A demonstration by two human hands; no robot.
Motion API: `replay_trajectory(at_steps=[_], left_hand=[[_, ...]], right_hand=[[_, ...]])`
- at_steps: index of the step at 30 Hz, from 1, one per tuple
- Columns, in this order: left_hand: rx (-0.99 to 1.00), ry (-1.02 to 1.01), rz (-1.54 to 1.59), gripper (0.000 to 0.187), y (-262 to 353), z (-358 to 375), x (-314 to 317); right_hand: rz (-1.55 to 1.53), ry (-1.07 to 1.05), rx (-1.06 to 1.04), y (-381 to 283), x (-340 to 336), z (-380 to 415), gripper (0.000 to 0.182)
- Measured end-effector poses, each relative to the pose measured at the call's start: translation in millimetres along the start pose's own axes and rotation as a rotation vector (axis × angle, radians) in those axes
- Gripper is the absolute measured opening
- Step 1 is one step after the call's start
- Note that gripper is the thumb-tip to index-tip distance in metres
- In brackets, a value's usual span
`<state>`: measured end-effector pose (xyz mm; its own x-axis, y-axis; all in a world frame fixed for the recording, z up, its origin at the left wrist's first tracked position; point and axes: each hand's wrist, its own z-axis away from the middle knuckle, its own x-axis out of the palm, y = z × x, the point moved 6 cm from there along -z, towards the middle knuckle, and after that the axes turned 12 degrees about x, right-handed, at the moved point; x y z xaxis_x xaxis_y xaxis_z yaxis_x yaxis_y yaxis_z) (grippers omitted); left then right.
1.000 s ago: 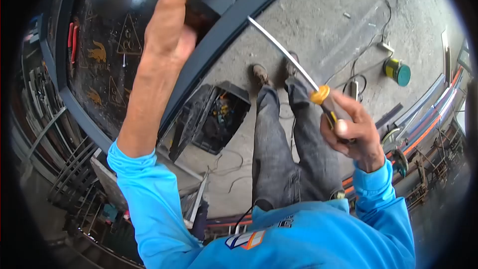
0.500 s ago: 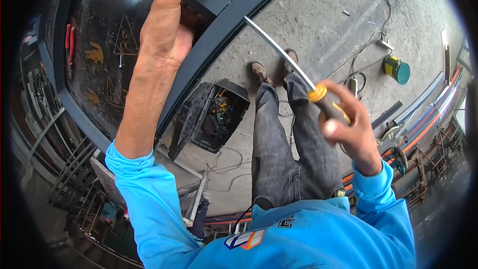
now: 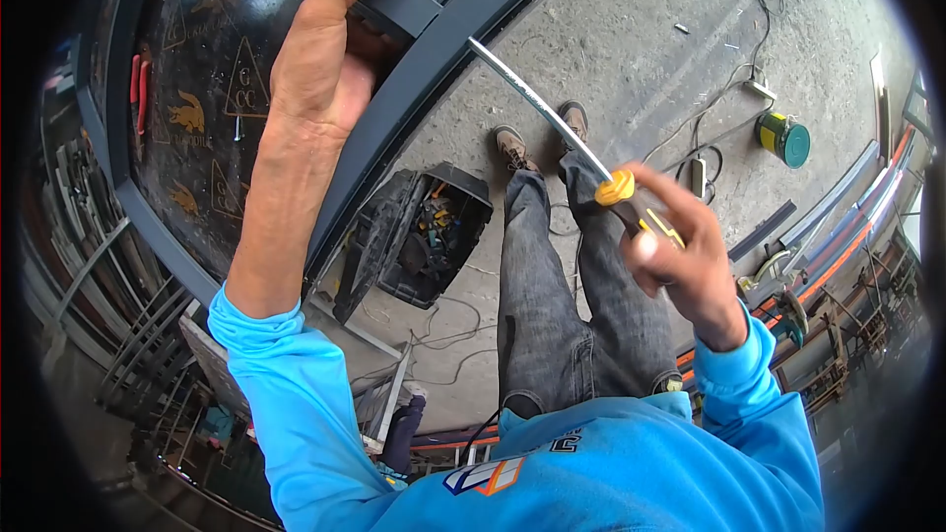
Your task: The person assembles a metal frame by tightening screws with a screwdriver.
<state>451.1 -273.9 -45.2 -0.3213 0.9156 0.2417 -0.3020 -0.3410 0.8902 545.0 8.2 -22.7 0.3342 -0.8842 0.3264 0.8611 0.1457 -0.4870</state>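
My right hand (image 3: 690, 246) is closed around the yellow and dark handle of a screwdriver (image 3: 552, 118). The long metal shank slants up and left, and its tip meets the outer edge of a dark grey metal frame (image 3: 419, 89). At the frame's crossbar is my left hand (image 3: 317, 64), thumb stretched over the top and fingers wrapped underneath, partly hidden. Dark panels with gold printed marks fill the frame. On the panel left of my forearm lie a screw (image 3: 237, 126) and a red-handled tool (image 3: 139, 94).
Below the frame an open black toolbox (image 3: 434, 236) holds several small items. Cables and a power strip (image 3: 699, 177) lie on the concrete floor near a green and yellow can (image 3: 784, 140). Metal profiles (image 3: 89, 236) are stacked at the left; more lengths run along the right.
The screwdriver handle has turned in my right hand and shifted slightly left. Its tip has moved a little left along the frame edge. My left hand keeps its grip.
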Motion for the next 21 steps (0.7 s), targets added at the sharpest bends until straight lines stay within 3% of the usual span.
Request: replay_trajectory(at_steps=[1,3,5,7,8,9,11,12,13,15,16,17,18,21], left_hand=[[-0.001,-0.007,0.004,0.035,1.1,-1.9,1.3],[0.018,0.010,-0.004,0.035,2.1,0.7,7.7],[0.035,0.043,-0.016,0.035,3.0,1.6,6.2],[0.037,-0.006,-0.037,0.036,3.5,0.5,5.2],[0.040,0.000,-0.037,0.036,5.0,-2.0,1.5],[0.009,-0.024,-0.058,0.036,4.1,-5.1,-0.7],[-0.036,-0.049,-0.081,0.037,-1.1,0.4,0.1],[0.003,-0.042,-0.029,0.036,0.1,-1.9,2.8],[0.037,-0.028,0.024,0.036,0.8,-4.5,4.0],[0.001,0.022,-0.002,0.034,-1.2,-1.2,2.3],[-0.007,-0.019,-0.019,0.035,-1.8,1.5,1.8],[0.021,-0.066,-0.029,0.036,2.4,-2.6,4.7],[0.022,-0.036,-0.012,0.037,1.6,-2.0,4.1],[-0.002,0.000,0.006,0.030,2.1,-0.5,8.0]], right_hand=[[0.538,0.364,-0.303,-25.5,4.6,12.8,0.050],[0.873,0.722,-0.911,-29.1,8.6,22.5,0.040],[0.929,0.730,-0.912,-28.4,9.4,21.4,0.033],[0.730,0.517,-0.633,-19.6,10.3,10.9,0.034],[0.326,0.337,-0.228,-6.9,2.6,3.8,0.031],[-0.028,-0.037,0.109,-0.2,1.2,-4.4,0.038],[-0.820,-0.688,0.565,29.2,11.8,-18.5,0.050],[-0.995,-0.826,0.704,36.5,20.8,-16.8,0.057],[-0.889,-0.817,0.610,38.0,23.5,-17.4,0.056],[-0.228,-0.281,0.179,14.5,5.2,-16.1,0.054],[-0.085,-0.007,0.029,0.1,2.1,-7.2,0.053],[0.166,0.343,-0.310,-10.8,1.6,0.1,0.043],[0.168,0.347,-0.325,-11.4,-0.4,-2.6,0.043],[0.736,0.546,-0.624,-25.4,4.7,6.7,0.032]])
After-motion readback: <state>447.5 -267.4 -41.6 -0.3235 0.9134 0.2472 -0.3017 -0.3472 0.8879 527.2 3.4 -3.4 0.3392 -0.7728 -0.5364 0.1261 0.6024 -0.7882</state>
